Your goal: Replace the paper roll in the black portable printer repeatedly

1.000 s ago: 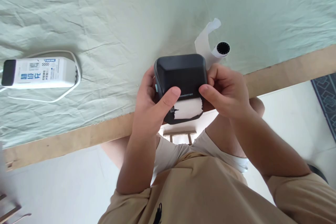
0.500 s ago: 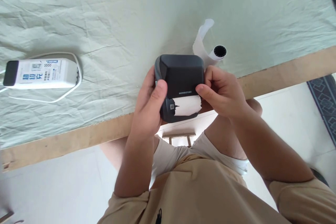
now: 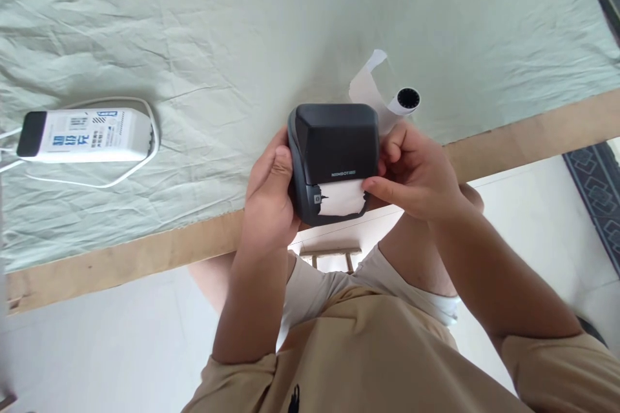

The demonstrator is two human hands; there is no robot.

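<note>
A dark label printer [image 3: 338, 142] with a NIIMBOT mark is held over the table's near edge. My left hand [image 3: 272, 197] is wrapped round its left side, the thumb bent against that edge. White torn-edged paper [image 3: 343, 199] shows below the lid, on the printer's near part. At the right side is my right hand [image 3: 411, 171], its fingers curled by the edge and its thumb touching the corner where lid and paper meet. Just beyond that hand lies a small paper roll [image 3: 408, 99] with a black core, its loose strip [image 3: 365, 87] curling up to the left.
A white power strip [image 3: 92, 134] with a black end lies on the left, its white cable [image 3: 128, 174] looped round it. A wrinkled pale green cloth [image 3: 208, 32] covers the table, with a bare wooden edge [image 3: 126, 255] in front. My legs are below that edge.
My left thumb has slid off the printer's face to its left edge. The right thumb has moved slightly down towards the paper. The view has shifted a little.
</note>
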